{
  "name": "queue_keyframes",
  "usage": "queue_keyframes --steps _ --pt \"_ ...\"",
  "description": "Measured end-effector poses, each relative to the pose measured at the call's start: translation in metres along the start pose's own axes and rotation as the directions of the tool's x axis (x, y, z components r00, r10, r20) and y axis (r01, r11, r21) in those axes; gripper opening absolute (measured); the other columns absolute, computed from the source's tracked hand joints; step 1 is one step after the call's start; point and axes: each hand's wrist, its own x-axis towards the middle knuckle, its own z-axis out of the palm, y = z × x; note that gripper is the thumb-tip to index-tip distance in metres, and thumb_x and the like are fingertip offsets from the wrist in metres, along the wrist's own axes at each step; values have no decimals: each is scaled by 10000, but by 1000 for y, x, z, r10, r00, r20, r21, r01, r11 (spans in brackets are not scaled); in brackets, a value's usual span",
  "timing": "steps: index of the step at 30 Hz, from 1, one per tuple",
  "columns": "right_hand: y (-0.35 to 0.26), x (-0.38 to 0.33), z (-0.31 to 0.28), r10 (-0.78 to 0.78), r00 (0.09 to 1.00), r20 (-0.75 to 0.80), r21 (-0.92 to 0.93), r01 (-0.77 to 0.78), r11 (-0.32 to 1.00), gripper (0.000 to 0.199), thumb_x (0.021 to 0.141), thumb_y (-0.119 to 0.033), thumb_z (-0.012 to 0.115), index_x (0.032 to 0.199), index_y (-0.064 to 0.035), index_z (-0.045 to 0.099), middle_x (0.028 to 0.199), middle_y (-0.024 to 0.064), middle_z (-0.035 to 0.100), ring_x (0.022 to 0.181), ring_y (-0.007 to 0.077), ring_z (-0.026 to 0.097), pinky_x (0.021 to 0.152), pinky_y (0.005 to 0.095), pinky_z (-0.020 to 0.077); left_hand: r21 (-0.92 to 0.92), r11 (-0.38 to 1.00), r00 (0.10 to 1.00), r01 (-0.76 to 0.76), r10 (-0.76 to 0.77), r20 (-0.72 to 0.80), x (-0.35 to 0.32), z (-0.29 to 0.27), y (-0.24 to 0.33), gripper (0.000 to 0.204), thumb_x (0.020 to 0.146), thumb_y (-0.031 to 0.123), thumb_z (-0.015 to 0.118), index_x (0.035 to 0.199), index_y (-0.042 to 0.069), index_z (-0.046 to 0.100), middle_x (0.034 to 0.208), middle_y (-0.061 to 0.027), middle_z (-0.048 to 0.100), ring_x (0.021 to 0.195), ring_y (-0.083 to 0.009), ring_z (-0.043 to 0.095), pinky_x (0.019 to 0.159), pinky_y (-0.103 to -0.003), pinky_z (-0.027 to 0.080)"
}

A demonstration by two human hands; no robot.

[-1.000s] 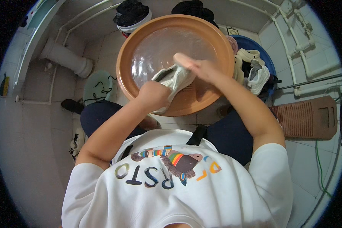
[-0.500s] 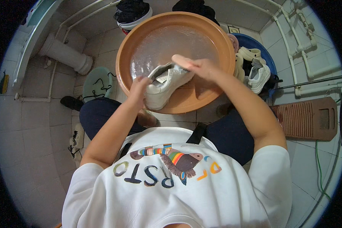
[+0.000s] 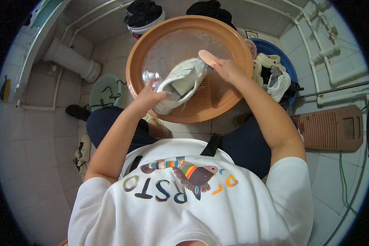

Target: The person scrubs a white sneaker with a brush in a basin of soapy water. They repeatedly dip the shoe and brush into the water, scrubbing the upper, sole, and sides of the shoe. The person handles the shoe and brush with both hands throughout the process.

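Observation:
My left hand [image 3: 151,97] is closed on the heel end of a white shoe [image 3: 185,78], whose opening and pale insole face up. The shoe is over a large orange-brown basin [image 3: 134,61] of cloudy water, its toe toward the far right. My right hand [image 3: 229,70] grips a scrub brush [image 3: 208,58] with a pale pinkish back. Its bristles are against the shoe's side near the toe. A ribbed slope [image 3: 203,88] built into the basin shows beside the shoe.
Right of the basin, a blue tub [image 3: 289,57] holds several pale shoes [image 3: 278,83]. A brown washboard [image 3: 330,128] lies farther right. At left stand a pale green bucket [image 3: 100,92] with dark laces and, lower, white shoes [image 3: 84,148]. Dark cloth fills a white bucket [image 3: 145,28] behind.
The shoe has turned so its opening and upper face me more. My right hand and the brush have moved slightly right and farther toward the shoe's toe.

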Motion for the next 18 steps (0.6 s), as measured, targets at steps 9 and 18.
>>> queue_keyframes --steps 9,18 --pt "-98 -61 11 -211 940 268 -96 244 965 510 864 -552 289 1253 -273 466 1119 232 552 1000 390 553 872 443 423 481 778 878 -405 478 -34 21 13 -45 845 590 309 758 1248 -61 380 1106 -235 536 1027 -329 532 874 -364 420" --pt "-53 -37 25 -279 948 155 -175 304 936 371 869 -407 448 1234 -344 480 968 159 621 844 341 605 756 427 468 454 826 941 -333 324 101 28 3 -36 1012 517 346 839 1287 -70 330 1184 -217 521 1103 -282 512 935 -317 385"
